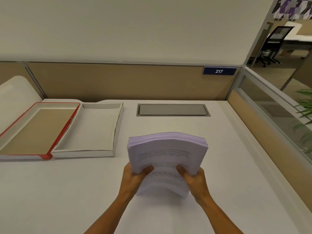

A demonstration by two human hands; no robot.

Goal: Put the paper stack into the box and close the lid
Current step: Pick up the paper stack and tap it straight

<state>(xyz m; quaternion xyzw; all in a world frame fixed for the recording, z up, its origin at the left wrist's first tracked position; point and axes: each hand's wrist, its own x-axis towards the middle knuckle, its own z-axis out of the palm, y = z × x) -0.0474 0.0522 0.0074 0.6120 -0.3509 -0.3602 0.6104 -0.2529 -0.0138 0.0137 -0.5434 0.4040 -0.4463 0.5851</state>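
Observation:
A thick stack of printed white paper (166,154) is lifted off the desk in front of me, bowed upward in the middle. My left hand (135,174) grips its near left edge and my right hand (194,178) grips its near right edge, thumbs on top. To the left on the desk lies a shallow white box (116,127), open and with nothing inside. Beside it, further left, lies the lid (65,125) upside down, with red edges and a brown inside. Both sit apart from the paper.
The white desk (228,166) has a grey cable hatch (173,110) at the back centre. Tan partition panels bound the back and right side, with a blue "217" sign (219,71). A plant (305,115) stands beyond the right partition. An office chair (273,43) is far right.

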